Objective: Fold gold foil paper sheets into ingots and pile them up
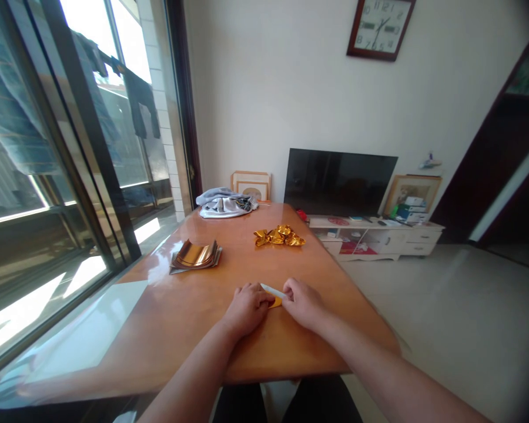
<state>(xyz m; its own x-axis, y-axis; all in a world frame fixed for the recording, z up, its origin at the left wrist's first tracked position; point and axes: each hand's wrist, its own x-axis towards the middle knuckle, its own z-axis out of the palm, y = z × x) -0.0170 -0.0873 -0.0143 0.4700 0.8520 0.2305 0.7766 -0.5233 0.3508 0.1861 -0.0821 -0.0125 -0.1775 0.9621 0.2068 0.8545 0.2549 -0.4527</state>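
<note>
White cabinet (pixel 385 241) holds something red (pixel 364 249); both hands (pixel 250 305) (pixel 303 302) hold gold paper (pixel 274 302).

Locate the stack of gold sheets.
In the head view, the gold stack lies on the left side of the table, left of the crumpled gold pieces and beyond the left hand.

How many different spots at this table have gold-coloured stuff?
3: a curved stack on the left, a crinkled pile farther back, and a small piece between the left hand and right hand, which partly hide it.
</note>
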